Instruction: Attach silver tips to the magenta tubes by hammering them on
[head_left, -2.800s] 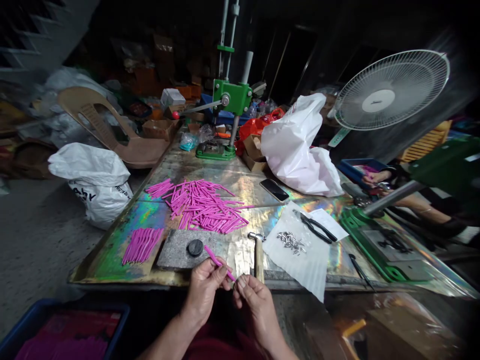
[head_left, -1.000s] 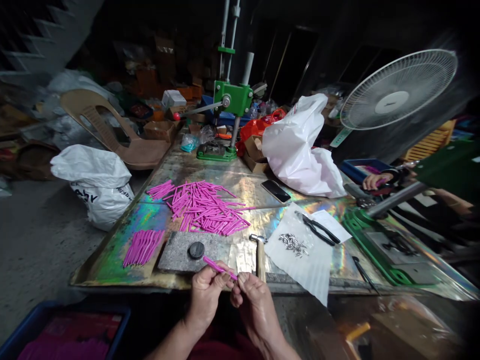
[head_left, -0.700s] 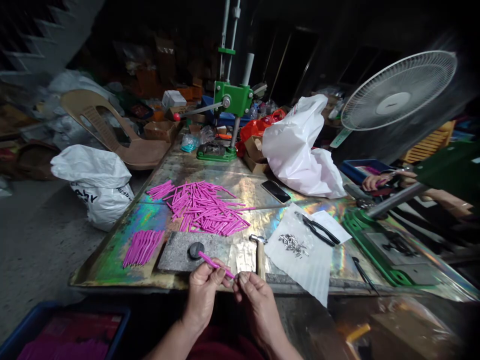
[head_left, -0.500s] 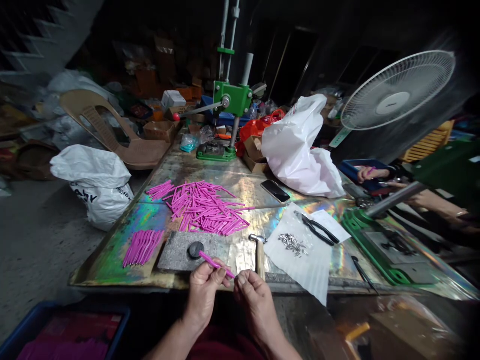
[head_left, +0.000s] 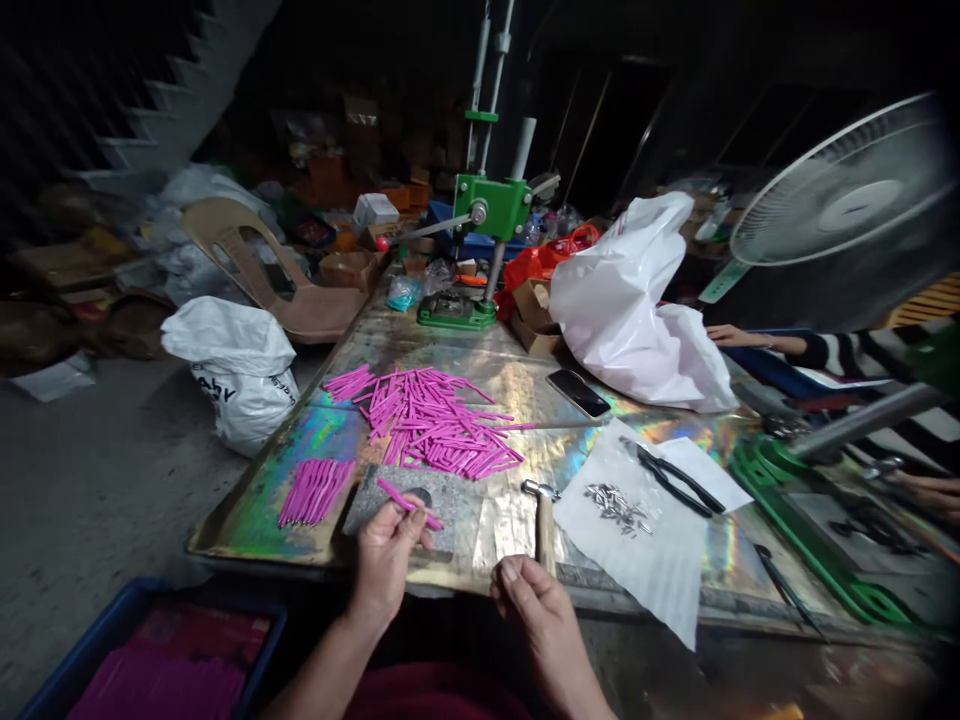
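Worktop (head_left: 259, 515): one, glossy iridescent sheeting.
Stone slab (head_left: 446, 490): one, speckled grey, rectangular.
Left hand (head_left: 390, 550): one of two, clamped on pink tube (head_left: 395, 494).
Right hand (head_left: 534, 592): apart from left, fingertips together, contents unclear.
Hammer (head_left: 545, 535): one, wooden handle, metal head.
Pink tube: one held, slim, straight, seen against stone slab.
Metal pieces (head_left: 616, 506): many, shiny, loose.

Sticks (head_left: 429, 412) behind slab (head_left: 442, 490), hammer (head_left: 545, 525) right, pliers (head_left: 652, 461) on sheet (head_left: 660, 570)

The left hand (head_left: 384, 555) pinches; the right hand (head_left: 536, 598) curls apart.
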